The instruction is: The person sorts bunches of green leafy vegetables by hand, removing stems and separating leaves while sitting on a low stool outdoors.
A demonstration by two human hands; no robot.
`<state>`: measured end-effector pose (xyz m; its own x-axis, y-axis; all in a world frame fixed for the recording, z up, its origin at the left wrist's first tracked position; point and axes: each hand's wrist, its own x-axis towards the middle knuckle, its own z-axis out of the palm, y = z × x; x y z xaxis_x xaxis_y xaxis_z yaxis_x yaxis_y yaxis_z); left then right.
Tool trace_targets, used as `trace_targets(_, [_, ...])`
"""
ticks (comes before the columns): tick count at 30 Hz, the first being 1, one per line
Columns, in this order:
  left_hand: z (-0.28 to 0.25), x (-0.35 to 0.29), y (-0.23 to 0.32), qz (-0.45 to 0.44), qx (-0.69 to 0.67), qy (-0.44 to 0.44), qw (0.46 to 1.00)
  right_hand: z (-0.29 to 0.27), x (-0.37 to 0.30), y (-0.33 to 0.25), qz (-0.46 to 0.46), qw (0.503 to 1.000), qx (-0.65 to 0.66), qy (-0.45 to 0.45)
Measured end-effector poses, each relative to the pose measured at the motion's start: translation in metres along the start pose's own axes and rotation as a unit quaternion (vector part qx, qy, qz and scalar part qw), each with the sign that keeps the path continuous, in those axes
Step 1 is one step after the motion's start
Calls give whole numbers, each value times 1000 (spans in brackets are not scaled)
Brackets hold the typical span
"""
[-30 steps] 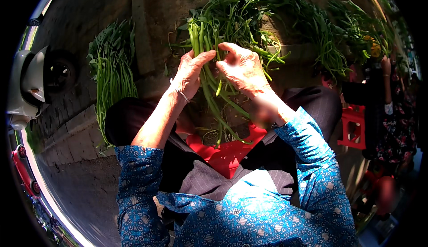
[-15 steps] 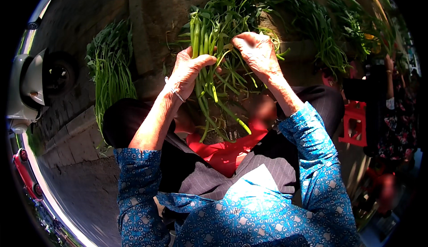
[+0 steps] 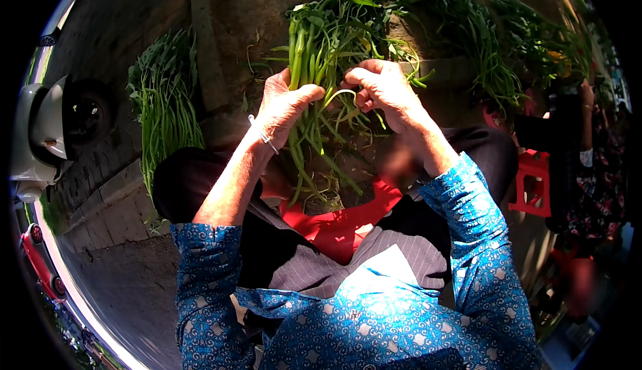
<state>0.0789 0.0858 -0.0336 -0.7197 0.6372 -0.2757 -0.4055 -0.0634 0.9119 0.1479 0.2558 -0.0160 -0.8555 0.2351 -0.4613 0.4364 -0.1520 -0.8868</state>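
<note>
Head: left hand (image 3: pixel 286 108) around stems (image 3: pixel 301 54)

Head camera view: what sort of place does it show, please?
Probably an outdoor roadside spot: a pale vehicle and a red car stand toward the left edge, and a leafy green bundle lies on the ground.

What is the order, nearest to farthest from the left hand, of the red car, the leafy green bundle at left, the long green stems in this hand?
1. Long green stems: in the left hand.
2. Leafy green bundle: to its left.
3. Red car: far left edge.
</note>
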Motion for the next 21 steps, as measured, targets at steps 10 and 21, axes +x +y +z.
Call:
trace_targets(10, [2,-1,0,1,11,-2,1000,7,0,2,5,999,29,-25])
trace_targets(21, [-8,4,1,7,-66,124,990,5,-6,7,30,992,107,53])
